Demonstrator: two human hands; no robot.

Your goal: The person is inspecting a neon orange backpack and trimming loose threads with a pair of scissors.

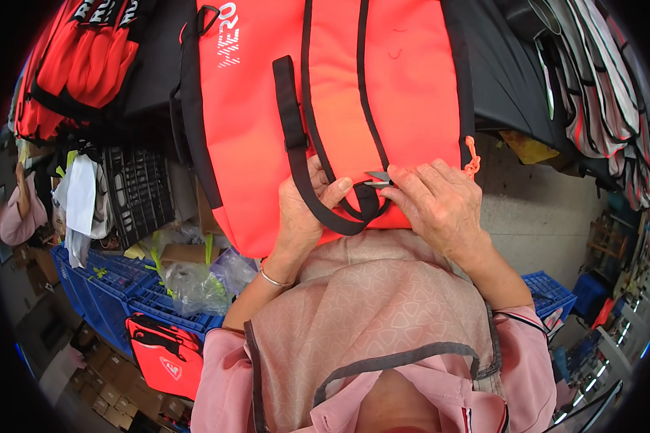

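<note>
Both hands meet at the near edge of the orange bag (383,94): your left hand (300,209) pinches its black strap (294,137), your right hand (440,202) is closed on small snips (378,178) (blades at the strap loop). It looks like thread trimming; next, I judge, keep the strap taut and cut close.

At centre frame, a person's left hand (305,209) pinches a black strap (296,155) on an orange bag (404,94) while the right hand (437,202) holds small metal snips (378,179) against it; blue crates (115,289) sit lower left.
</note>
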